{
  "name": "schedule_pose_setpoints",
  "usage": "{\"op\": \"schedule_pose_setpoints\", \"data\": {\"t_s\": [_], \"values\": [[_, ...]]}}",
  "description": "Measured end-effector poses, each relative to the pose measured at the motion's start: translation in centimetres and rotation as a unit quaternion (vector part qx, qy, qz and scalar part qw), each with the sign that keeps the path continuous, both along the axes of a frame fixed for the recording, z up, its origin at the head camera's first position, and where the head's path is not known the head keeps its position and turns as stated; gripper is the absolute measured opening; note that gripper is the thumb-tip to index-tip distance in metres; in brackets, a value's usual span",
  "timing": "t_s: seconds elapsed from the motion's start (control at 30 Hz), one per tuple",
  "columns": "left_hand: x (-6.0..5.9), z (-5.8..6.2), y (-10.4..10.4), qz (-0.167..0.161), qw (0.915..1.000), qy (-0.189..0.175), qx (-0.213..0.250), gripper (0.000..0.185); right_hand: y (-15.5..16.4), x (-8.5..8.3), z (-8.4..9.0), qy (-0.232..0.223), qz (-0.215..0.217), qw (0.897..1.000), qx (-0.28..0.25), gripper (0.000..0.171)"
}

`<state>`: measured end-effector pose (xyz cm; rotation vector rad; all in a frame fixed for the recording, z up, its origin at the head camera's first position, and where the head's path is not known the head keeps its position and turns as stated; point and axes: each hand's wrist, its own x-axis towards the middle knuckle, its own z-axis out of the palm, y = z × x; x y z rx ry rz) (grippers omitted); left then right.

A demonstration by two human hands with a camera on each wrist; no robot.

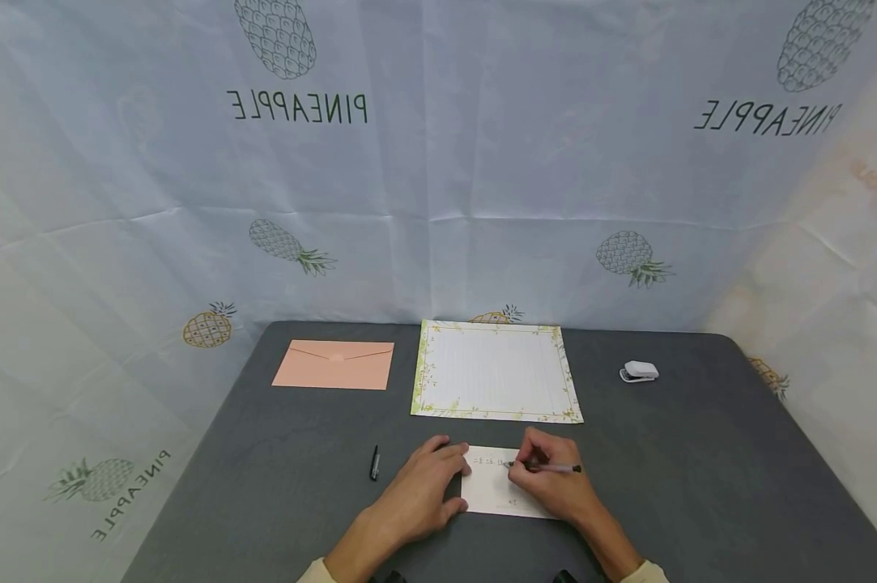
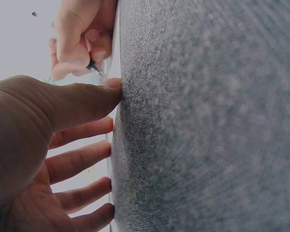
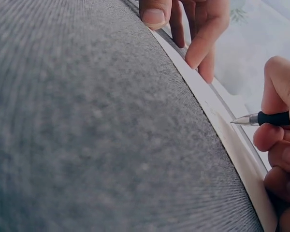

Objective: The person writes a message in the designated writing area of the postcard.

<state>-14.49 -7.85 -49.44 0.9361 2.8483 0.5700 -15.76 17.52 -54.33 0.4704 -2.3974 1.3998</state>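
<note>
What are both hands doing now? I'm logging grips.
Left hand: open, fingers flat on small white card.
Right hand: gripping slim black pen.

You faced a backdrop cloth (image 1: 438, 162) that read "PINEAPPLE" mirrored at 11, 1 and 8 o'clock; the card's (image 1: 492, 486) writing was illegible.

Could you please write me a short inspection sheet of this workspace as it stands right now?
Surface: dark grey table, flat and matt.
Job's things: small white card with some writing near its top edge; pen tip at the card.
Clutter: pen cap left of the hands; pink envelope; bordered letter sheet; small white device far right.
Grippers: left hand rests with straight fingers at the card's left edge; right hand grips the pen.
Cables: nothing seen.
Surroundings: pineapple-print cloth behind and at the sides.
</note>
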Motion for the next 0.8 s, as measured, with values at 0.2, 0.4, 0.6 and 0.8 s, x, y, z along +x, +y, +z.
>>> {"op": "schedule_pose_setpoints", "data": {"t_s": [0.2, 0.4, 0.6, 0.8], "values": [[0.02, 0.05, 0.02, 0.002, 1.0, -0.001, -0.001, 0.033, 0.17, -0.01, 0.03, 0.005, -0.019, 1.0, -0.015, 0.044], [0.01, 0.15, 0.02, 0.002, 1.0, -0.003, 0.0, 0.033, 0.5, 0.1, 0.23, -0.002, -0.012, 1.0, -0.016, 0.045], [-0.03, 0.15, 0.03, 0.0, 1.0, -0.001, 0.0, 0.033, 0.56, 0.19, 0.4, -0.019, 0.001, 1.0, 0.001, 0.043], [-0.05, 0.18, 0.05, 0.001, 1.0, -0.003, -0.001, 0.033, 0.54, 0.25, 0.48, -0.017, 0.003, 1.0, 0.009, 0.043]]}}
